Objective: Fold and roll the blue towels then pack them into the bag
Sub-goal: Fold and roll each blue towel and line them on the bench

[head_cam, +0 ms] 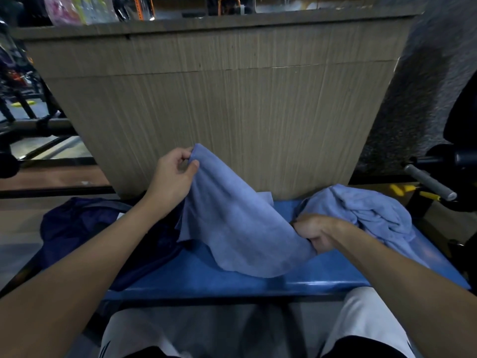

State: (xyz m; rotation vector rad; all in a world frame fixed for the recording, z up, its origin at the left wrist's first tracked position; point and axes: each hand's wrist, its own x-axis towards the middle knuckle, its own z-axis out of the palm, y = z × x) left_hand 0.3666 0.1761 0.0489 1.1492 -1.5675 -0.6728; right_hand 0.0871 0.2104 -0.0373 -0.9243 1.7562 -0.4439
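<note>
On the bench [193, 277] the bag [85, 228] lies left, a towel heap [366, 213] right, and between them a towel [232, 218] held by the left hand [173, 174] and right hand [315, 233] — a panel [232, 99] stands behind.

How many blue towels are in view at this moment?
2. The lifted towel hangs between the left hand and the right hand; the crumpled towel lies on the bench, right side. That heap may hide more.
</note>
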